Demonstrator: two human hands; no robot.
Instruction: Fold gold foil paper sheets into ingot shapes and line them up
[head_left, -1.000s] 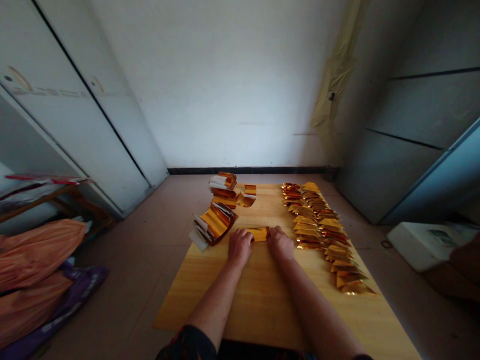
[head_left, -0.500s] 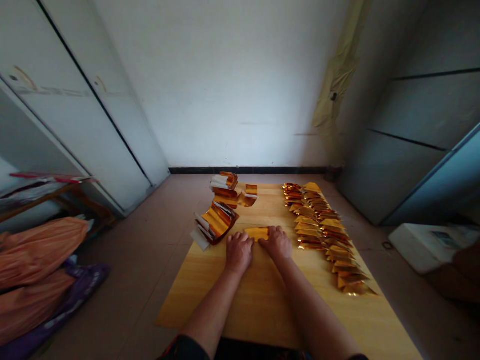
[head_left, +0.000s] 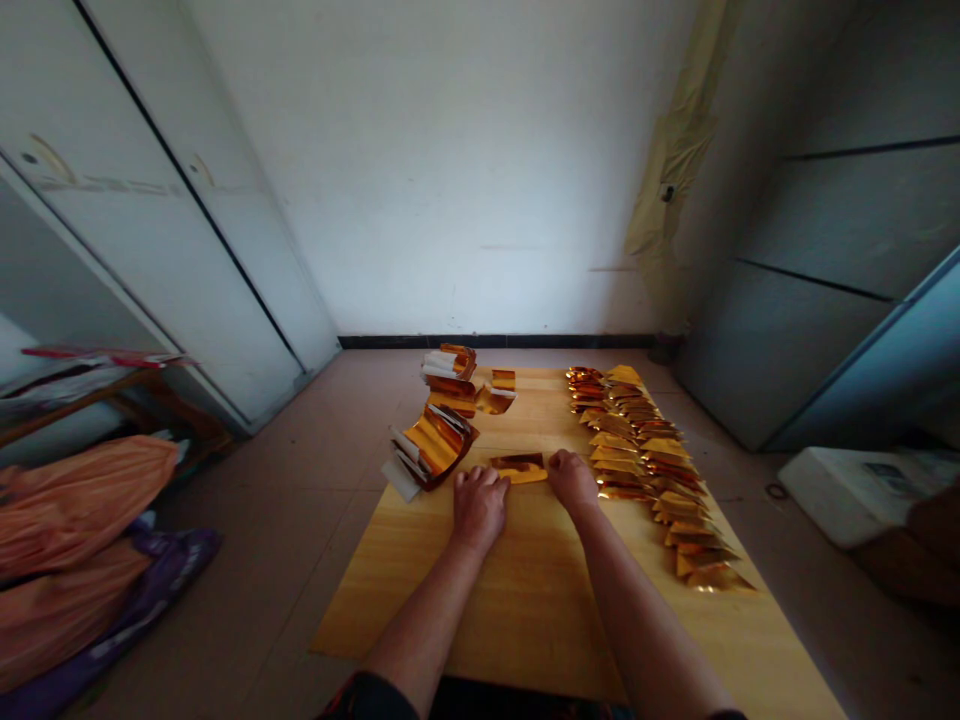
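Note:
A folded strip of gold foil paper (head_left: 523, 474) lies crosswise on the wooden board between my hands, its upper flap standing a little and showing a darker inner side. My left hand (head_left: 480, 502) has its fingers bent and pressed together on the strip's left end, holding it against the board. At the right end, my right hand (head_left: 574, 480) is closed with curled fingers, right beside the paper's edge. Whether those fingers pinch anything is hidden.
Curled stacks of gold foil sheets (head_left: 435, 445) with pale backing lie at left. Rows of folded gold foil pieces (head_left: 679, 490) line the wooden board's (head_left: 525, 600) right side. A white box (head_left: 840, 490) sits on the floor at right; orange cloth (head_left: 82, 500) lies at left.
My right hand has shifted right, off the middle of the strip to its end. The strip's upper flap has lifted slightly. My left hand has stayed in place.

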